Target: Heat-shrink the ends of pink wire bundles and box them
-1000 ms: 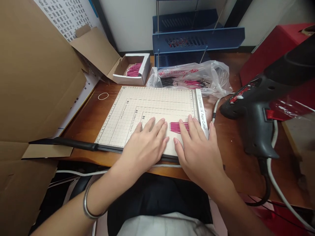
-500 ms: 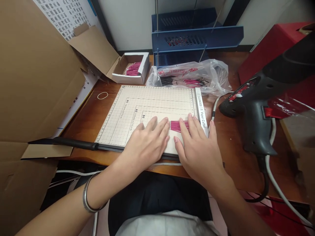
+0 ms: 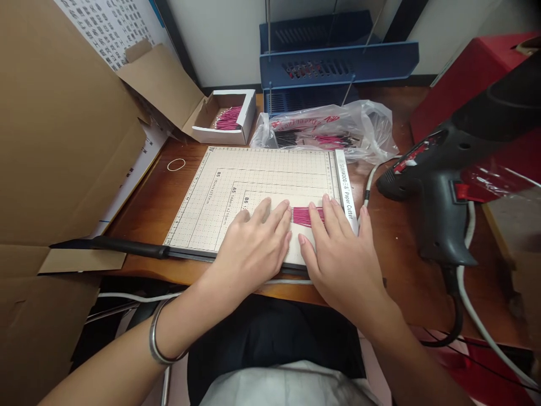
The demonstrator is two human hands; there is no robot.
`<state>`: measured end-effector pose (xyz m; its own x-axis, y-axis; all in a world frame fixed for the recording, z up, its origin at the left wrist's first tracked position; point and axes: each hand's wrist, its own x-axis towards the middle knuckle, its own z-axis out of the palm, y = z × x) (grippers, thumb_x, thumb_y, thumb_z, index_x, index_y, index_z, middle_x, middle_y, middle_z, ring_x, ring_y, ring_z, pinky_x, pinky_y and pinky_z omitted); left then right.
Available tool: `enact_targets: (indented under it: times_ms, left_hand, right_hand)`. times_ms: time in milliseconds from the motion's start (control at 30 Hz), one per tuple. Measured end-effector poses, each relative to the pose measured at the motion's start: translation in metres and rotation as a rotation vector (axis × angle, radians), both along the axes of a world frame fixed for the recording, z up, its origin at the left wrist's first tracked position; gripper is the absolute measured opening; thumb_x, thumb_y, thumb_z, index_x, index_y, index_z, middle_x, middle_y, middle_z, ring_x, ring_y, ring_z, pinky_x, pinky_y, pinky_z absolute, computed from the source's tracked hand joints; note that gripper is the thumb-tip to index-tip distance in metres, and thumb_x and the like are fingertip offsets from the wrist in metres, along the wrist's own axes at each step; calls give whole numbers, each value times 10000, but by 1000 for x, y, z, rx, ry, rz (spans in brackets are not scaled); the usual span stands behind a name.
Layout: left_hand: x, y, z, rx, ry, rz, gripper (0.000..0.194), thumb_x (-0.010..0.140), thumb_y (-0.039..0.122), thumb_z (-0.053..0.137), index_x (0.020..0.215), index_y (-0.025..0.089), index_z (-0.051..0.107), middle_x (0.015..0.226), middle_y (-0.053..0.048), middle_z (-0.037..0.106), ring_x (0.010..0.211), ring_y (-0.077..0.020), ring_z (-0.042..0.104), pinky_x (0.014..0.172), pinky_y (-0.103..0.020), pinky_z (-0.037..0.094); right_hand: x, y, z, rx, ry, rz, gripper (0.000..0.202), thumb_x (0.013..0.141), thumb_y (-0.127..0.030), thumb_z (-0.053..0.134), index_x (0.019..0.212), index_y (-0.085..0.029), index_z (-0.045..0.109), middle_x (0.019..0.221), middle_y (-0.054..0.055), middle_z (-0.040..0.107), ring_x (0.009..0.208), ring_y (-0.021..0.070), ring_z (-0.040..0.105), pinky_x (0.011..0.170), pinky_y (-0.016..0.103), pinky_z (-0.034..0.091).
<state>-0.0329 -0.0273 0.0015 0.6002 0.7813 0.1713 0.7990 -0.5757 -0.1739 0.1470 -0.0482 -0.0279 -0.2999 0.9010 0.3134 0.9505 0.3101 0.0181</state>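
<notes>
A beige paper cutter board (image 3: pixel 253 175) with a printed grid lies on the wooden desk. A small row of pink wire pieces (image 3: pixel 302 216) lies on it near its right ruler edge. My left hand (image 3: pixel 253 248) rests flat on the board, fingertips touching the left ends of the wires. My right hand (image 3: pixel 338 254) lies flat with its fingers spread over the right part of the wires, pressing them against the board. Neither hand grips anything.
The cutter's black blade handle (image 3: pixel 114 246) sticks out to the left. A white box of pink wires (image 3: pixel 226 117), a plastic bag of wires (image 3: pixel 325 132) and blue trays (image 3: pixel 338 62) stand behind. A black heat gun (image 3: pixel 439 186) with cable sits right; cardboard (image 3: pixel 54 129) left.
My left hand has slid a little to the right, closing up against the left ends of the pink wires. My right hand has stayed on them.
</notes>
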Motion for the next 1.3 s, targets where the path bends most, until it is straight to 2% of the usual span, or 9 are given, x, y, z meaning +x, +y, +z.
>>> enact_targets:
  times_ms: [133, 267, 467, 700, 900, 1100, 1300]
  left_hand:
    - [4, -3, -4, -45, -125, 47, 489, 1092, 284, 323, 1435, 69, 597, 1515, -126, 599, 1426, -367, 530, 1087, -583, 493]
    - [12, -8, -10, -107, -248, 153, 555, 1090, 340, 323, 1521, 33, 489, 1615, -142, 478, 1501, -356, 437, 1189, -618, 392]
    - [18, -12, -16, -150, -243, 167, 562, 1104, 349, 274, 1555, 69, 458, 1656, -99, 416, 1540, -374, 366, 1221, -673, 317]
    - [19, -12, -14, -144, -212, 154, 548, 1109, 325, 263, 1546, 75, 479, 1654, -72, 419, 1526, -396, 381, 1192, -695, 349]
    - [23, -13, -15, -127, -218, 196, 538, 1111, 318, 258, 1547, 106, 491, 1639, -57, 441, 1519, -376, 405, 1197, -661, 369]
    - [23, -20, -22, -94, -249, 213, 583, 1114, 369, 261, 1573, 48, 424, 1667, -125, 381, 1555, -345, 358, 1238, -633, 331]
    - [22, -27, -25, -50, -300, 213, 532, 1117, 352, 303, 1522, 71, 504, 1621, -83, 468, 1515, -352, 422, 1227, -621, 338]
  right_hand:
    - [0, 1, -1, 8, 10, 1, 573, 1083, -377, 326, 1512, -47, 515, 1587, 231, 416, 1490, 335, 446, 1229, 658, 270]
    - [0, 1, -2, 6, 9, 4, 579, 1087, -383, 304, 1510, -49, 518, 1588, 227, 415, 1501, 330, 433, 1227, 655, 282]
    - [2, 1, -2, 23, 6, 18, 566, 1080, -357, 315, 1488, -34, 537, 1573, 229, 433, 1467, 346, 475, 1198, 677, 311]
    - [1, 1, 1, 10, 4, 26, 568, 1078, -346, 308, 1487, -24, 535, 1571, 225, 436, 1470, 349, 470, 1193, 679, 325]
    - [0, 0, -1, 28, -7, 14, 568, 1081, -352, 304, 1497, -35, 528, 1571, 224, 441, 1476, 343, 464, 1199, 675, 321]
    - [1, 1, -4, 37, -30, 17, 578, 1082, -351, 281, 1502, -38, 524, 1574, 227, 438, 1469, 344, 473, 1208, 670, 309]
    - [2, -1, -3, 43, -24, 15, 580, 1083, -346, 273, 1498, -32, 528, 1572, 226, 441, 1470, 340, 472, 1210, 667, 308]
